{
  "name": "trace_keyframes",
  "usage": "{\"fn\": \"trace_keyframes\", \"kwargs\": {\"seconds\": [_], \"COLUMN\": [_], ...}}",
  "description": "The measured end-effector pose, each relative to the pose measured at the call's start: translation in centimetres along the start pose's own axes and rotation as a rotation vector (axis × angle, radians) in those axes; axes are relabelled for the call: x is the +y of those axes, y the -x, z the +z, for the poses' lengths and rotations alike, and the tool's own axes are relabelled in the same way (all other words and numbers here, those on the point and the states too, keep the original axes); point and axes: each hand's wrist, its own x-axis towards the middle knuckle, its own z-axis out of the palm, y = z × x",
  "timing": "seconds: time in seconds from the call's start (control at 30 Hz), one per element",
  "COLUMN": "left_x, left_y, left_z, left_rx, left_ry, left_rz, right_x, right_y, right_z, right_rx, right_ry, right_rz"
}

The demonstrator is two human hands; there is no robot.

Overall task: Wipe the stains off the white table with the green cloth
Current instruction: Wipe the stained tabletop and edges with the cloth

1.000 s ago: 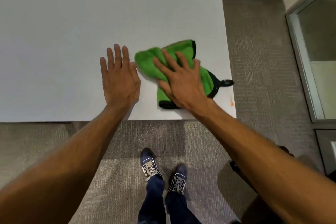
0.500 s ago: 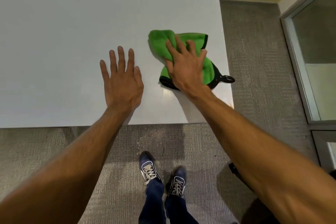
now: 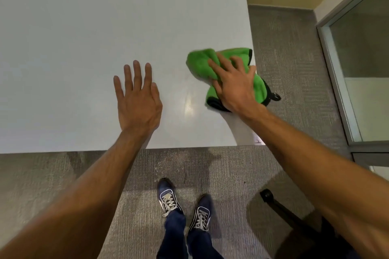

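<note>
The green cloth (image 3: 202, 63), black-edged and bunched up, lies near the right edge of the white table (image 3: 84, 38). My right hand (image 3: 233, 86) presses flat on top of it, fingers spread over the fabric. My left hand (image 3: 137, 99) rests palm down on the bare tabletop to the left of the cloth, fingers apart, holding nothing. A wet sheen (image 3: 188, 105) shows on the table between the two hands. My right forearm covers the table's near right corner, so no stain shows there.
The table's near edge runs across the middle of the view, its right edge just beyond the cloth. Grey carpet (image 3: 284, 52) lies below and to the right. A glass partition (image 3: 362, 59) stands at the far right. A black chair base (image 3: 277, 204) sits near my shoes (image 3: 183, 204).
My right hand has slid the cloth away from me and to the right, up to the table's right edge. The orange stain near the corner is now out of sight. My left hand has stayed put.
</note>
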Motion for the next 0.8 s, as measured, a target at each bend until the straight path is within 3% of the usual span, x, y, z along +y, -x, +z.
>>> {"fn": "trace_keyframes", "kwargs": {"seconds": [0.13, 0.33, 0.43, 0.53, 0.63, 0.73, 0.8], "left_x": [0.0, 0.0, 0.1, 0.1, 0.1, 0.2, 0.2], "left_y": [0.1, 0.2, 0.3, 0.1, 0.2, 0.2, 0.2], "left_z": [-0.1, -0.4, -0.3, -0.2, -0.2, -0.3, -0.4], "left_rx": [0.007, -0.002, 0.001, -0.001, 0.008, 0.002, -0.004], "left_ry": [-0.002, -0.018, -0.036, -0.038, -0.042, -0.029, -0.023], "left_rz": [0.005, 0.014, 0.013, 0.006, 0.013, 0.011, 0.002], "right_x": [-4.8, -3.5, -1.2, -1.1, -3.3, -5.5, -6.2], "right_y": [-2.2, 6.3, 5.7, 1.0, -2.9, -1.1, 3.2], "right_z": [0.3, 0.6, 0.5, 0.0, -0.2, 0.2, 0.6], "right_rx": [0.011, 0.045, 0.001, -0.014, 0.014, 0.027, 0.037], "right_ry": [-0.016, 0.008, 0.046, 0.061, 0.024, 0.03, 0.033], "right_rz": [0.033, -0.302, -0.392, -0.347, -0.187, -0.119, -0.174]}}
